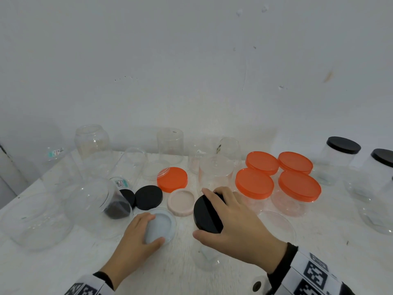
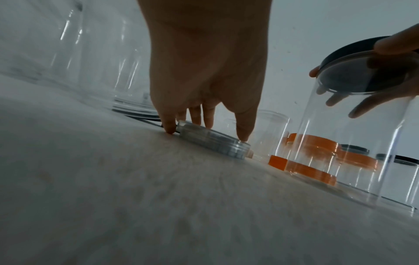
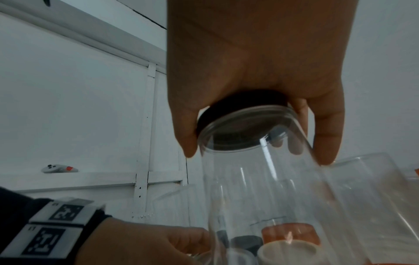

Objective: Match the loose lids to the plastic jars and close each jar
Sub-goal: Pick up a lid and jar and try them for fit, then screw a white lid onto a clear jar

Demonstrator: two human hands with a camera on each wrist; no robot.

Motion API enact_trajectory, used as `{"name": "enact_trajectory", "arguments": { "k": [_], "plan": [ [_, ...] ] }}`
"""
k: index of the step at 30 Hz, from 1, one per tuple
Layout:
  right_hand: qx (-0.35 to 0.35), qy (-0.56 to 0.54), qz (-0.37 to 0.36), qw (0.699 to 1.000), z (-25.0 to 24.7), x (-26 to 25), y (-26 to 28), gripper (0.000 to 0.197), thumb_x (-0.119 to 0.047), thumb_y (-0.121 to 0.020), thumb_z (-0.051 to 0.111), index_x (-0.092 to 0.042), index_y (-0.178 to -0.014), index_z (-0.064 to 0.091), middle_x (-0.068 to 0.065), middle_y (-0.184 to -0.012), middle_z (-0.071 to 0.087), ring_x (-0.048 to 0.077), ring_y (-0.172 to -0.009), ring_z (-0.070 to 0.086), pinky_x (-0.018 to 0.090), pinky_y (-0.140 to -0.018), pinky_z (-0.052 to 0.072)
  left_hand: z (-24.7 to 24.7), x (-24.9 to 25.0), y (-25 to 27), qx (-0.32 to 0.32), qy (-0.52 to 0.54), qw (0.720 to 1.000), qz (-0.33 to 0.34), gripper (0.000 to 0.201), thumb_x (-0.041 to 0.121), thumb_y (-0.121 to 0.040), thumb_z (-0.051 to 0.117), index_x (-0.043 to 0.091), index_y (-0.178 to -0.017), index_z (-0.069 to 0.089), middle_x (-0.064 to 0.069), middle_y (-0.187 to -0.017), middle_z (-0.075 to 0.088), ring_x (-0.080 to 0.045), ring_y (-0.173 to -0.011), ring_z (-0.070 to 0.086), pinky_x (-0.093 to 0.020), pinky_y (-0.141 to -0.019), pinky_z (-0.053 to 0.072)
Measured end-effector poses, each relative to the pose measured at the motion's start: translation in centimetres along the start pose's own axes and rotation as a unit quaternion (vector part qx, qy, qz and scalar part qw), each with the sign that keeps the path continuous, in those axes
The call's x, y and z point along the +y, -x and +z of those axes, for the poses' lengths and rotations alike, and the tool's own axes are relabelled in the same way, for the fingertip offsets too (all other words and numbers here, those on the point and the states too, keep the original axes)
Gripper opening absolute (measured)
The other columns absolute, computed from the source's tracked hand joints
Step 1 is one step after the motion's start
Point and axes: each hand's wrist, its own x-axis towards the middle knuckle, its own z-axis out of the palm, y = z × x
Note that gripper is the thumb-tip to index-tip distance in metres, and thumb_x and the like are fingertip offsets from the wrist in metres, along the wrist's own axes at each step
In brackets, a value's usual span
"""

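Note:
My right hand [image 1: 201, 211] grips a large black lid [image 1: 209, 218] from above, thumb and fingers curled round its rim. The lid sits on the mouth of a tall clear jar [image 1: 208, 260] standing near the table's front. The right wrist view shows that black lid [image 3: 240, 114] on the clear jar [image 3: 260, 188], with my right hand [image 3: 258, 157] round it. My left hand [image 1: 152, 228] pinches a pale blue-grey lid [image 1: 163, 224] lying on the table, left of the jar. In the left wrist view my left hand [image 2: 206, 134] brackets the pale lid [image 2: 215, 143].
Loose lids lie behind my hands: orange [image 1: 172, 179], black [image 1: 148, 198], pink [image 1: 181, 202]. Several open clear jars [image 1: 93, 150] stand at the left and back. Orange-lidded jars [image 1: 299, 186] and black-lidded jars [image 1: 343, 145] stand at the right. The wall is close behind.

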Motion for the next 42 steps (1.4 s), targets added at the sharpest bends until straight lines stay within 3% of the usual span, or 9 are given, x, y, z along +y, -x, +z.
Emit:
{"name": "enact_trajectory", "arguments": {
  "k": [7,12,15,19,23,26,29,39,42],
  "plan": [
    [-0.074,-0.037,-0.011,0.997,-1.9,1.2,1.5,0.092,-0.054,-0.08,0.06,-0.036,-0.152,0.006,-0.018,-0.137,0.018,0.011,-0.125,0.029,0.025,-0.102,0.039,0.0,0.2,-0.5,-0.024,-0.055,0.998,-0.008,0.063,0.046,-0.088,0.06,0.023,-0.14,0.032,0.006,-0.148,0.025,-0.011,-0.137,0.027,-0.026,-0.114,0.024],
    [-0.096,-0.072,0.035,0.992,-5.0,3.6,4.1,0.094,-0.057,-0.073,0.067,-0.043,-0.15,0.013,-0.031,-0.126,0.024,-0.006,-0.115,0.037,0.013,-0.092,0.04,-0.7,0.2,-1.2,-0.039,-0.093,0.995,0.001,0.065,0.051,-0.084,0.063,0.023,-0.137,0.037,0.007,-0.141,0.032,-0.01,-0.13,0.034,-0.024,-0.11,0.029],
    [-0.07,-0.067,0.078,0.992,-8.3,6.1,6.0,0.094,-0.063,-0.066,0.066,-0.05,-0.146,0.018,-0.037,-0.116,0.028,-0.012,-0.111,0.039,0.012,-0.089,0.04,-0.9,0.3,-1.6,-0.036,-0.105,0.994,0.007,0.064,0.052,-0.08,0.067,0.024,-0.131,0.042,0.008,-0.135,0.037,-0.009,-0.124,0.039,-0.023,-0.107,0.032],
    [0.006,-0.034,0.167,0.985,-13.3,10.6,8.3,0.09,-0.069,-0.055,0.062,-0.054,-0.138,0.03,-0.036,-0.107,0.035,-0.015,-0.101,0.043,0.016,-0.079,0.04,-0.9,0.8,-1.8,-0.035,-0.135,0.99,-0.002,0.068,0.061,-0.072,0.069,0.029,-0.126,0.041,0.01,-0.131,0.036,-0.009,-0.123,0.039,-0.024,-0.105,0.033],
    [0.069,0.018,0.289,0.955,-15.7,15.6,9.0,0.09,-0.056,-0.066,0.074,-0.038,-0.144,0.034,-0.02,-0.111,0.039,0.002,-0.096,0.05,0.024,-0.076,0.039,-0.9,1.8,-2.0,-0.045,-0.161,0.986,-0.015,0.076,0.067,-0.068,0.069,0.029,-0.127,0.037,0.007,-0.134,0.033,-0.012,-0.126,0.037,-0.026,-0.106,0.032],
    [0.096,0.064,0.357,0.927,-15.6,18.9,8.2,0.094,-0.049,-0.071,0.075,-0.027,-0.149,0.028,0.0,-0.13,0.036,0.026,-0.113,0.044,0.037,-0.087,0.041,-0.9,2.4,-2.3,-0.058,-0.162,0.985,-0.032,0.082,0.063,-0.068,0.072,0.027,-0.131,0.034,0.004,-0.139,0.03,-0.016,-0.129,0.035,-0.029,-0.108,0.032],
    [0.115,0.079,0.383,0.913,-14.7,21.3,7.1,0.094,-0.044,-0.075,0.075,-0.023,-0.151,0.024,0.01,-0.141,0.031,0.037,-0.126,0.034,0.045,-0.094,0.038,-0.7,2.7,-2.5,-0.068,-0.154,0.985,-0.047,0.086,0.059,-0.068,0.075,0.026,-0.134,0.032,0.003,-0.142,0.026,-0.018,-0.13,0.034,-0.031,-0.108,0.033],
    [0.12,0.076,0.413,0.899,-12.1,24.8,4.5,0.086,-0.041,-0.081,0.072,-0.017,-0.149,0.025,0.017,-0.139,0.033,0.043,-0.121,0.036,0.046,-0.099,0.035,-0.5,3.0,-2.6,-0.069,-0.166,0.982,-0.057,0.086,0.057,-0.066,0.075,0.026,-0.133,0.031,0.003,-0.138,0.028,-0.018,-0.126,0.038,-0.029,-0.104,0.036],
    [0.125,0.103,0.404,0.9,-11.9,24.9,4.2,0.07,-0.039,-0.088,0.064,-0.018,-0.147,0.032,0.016,-0.144,0.03,0.042,-0.123,0.033,0.048,-0.099,0.036,-0.5,3.1,-2.6,-0.073,-0.165,0.982,-0.058,0.087,0.057,-0.066,0.076,0.026,-0.134,0.031,0.003,-0.138,0.027,-0.018,-0.126,0.038,-0.029,-0.103,0.038]
  ]
}}
